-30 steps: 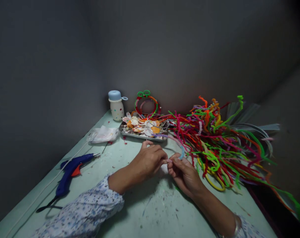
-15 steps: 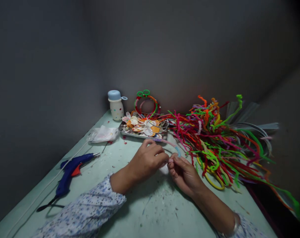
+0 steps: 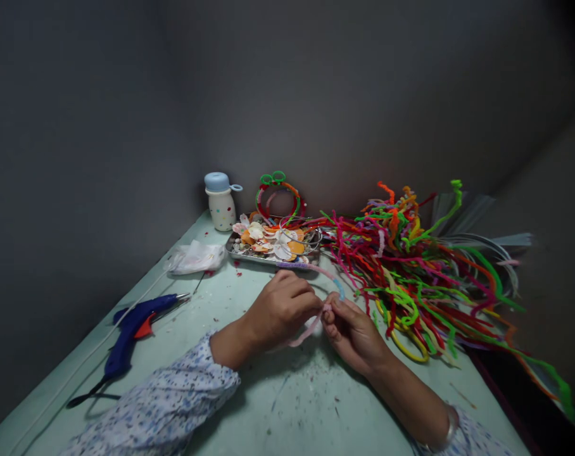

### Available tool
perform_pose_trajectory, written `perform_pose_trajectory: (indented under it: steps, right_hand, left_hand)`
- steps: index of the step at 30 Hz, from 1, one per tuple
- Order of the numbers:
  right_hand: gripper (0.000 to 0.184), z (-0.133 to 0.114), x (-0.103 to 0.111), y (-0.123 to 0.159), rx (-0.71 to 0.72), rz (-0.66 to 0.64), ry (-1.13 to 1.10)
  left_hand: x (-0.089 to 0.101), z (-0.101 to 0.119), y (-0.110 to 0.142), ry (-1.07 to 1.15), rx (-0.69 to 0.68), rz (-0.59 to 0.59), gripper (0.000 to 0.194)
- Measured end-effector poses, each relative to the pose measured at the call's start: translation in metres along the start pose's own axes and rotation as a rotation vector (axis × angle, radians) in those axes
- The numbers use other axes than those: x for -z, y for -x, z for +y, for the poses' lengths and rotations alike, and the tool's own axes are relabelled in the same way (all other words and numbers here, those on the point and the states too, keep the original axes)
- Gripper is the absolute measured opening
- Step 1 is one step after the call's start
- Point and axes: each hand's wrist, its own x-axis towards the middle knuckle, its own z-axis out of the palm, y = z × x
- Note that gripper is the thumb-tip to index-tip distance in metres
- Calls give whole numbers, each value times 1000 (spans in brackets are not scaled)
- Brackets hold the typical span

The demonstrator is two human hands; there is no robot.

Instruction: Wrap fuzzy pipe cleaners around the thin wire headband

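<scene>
A thin fuzzy band (image 3: 320, 270), coloured purple, pink and pale blue, is arching between the two hands just above the tabletop (image 3: 354, 411). Its purple end is showing just beyond the knuckles of the left hand (image 3: 285, 307), and its blue stretch is bending down to the right hand (image 3: 356, 335), meeting the tips of the thumb and forefinger there. Those right fingers are closing in a tight pinch on the band, the other fingers curling beneath. A pale pink strip (image 3: 306, 335) is sitting at the pinch, between the two sets of fingertips, and is looping down below the left hand. The left fingers are bending inward and drawing together at the strip, nearly touching the right thumb; their undersides are hiding behind the hand, so the exact grip is not showing.

A metal tray (image 3: 249, 257) of orange and white pieces is lying just beyond the left hand, with coloured hoops (image 3: 297, 202) standing behind it. A heap of fuzzy stems (image 3: 411, 278) is spreading to the right. On the left, a blue glue gun (image 3: 122, 345), a plastic bag (image 3: 197, 258) and a blue-capped bottle (image 3: 221, 210) are resting well apart from the fingers.
</scene>
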Motion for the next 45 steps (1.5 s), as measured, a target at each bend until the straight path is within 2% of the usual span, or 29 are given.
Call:
perform_pose_trajectory:
  steps: [8,15,22,30,40,45]
  right_hand:
    - [17,0,-1,0,11,15,13]
    - [18,0,0,-1,15,10,30]
    - [17,1,1,0,17,-8,51]
    - [16,1,1,-1,37,-9,17]
    - [13,3,4,1,39,-36,50]
    - [13,4,3,0,60,-71,69]
  left_hand:
    - [0,1,1,97,79,-52,11]
    - [-3,-4,3,120,58,-77,10]
    - [-8,-5,3,80,35,-32,20]
    - [-6,0,0,72,98,0,16]
    - [2,10,1,47,157,-45,10]
    - [1,12,2,45,165,15,9]
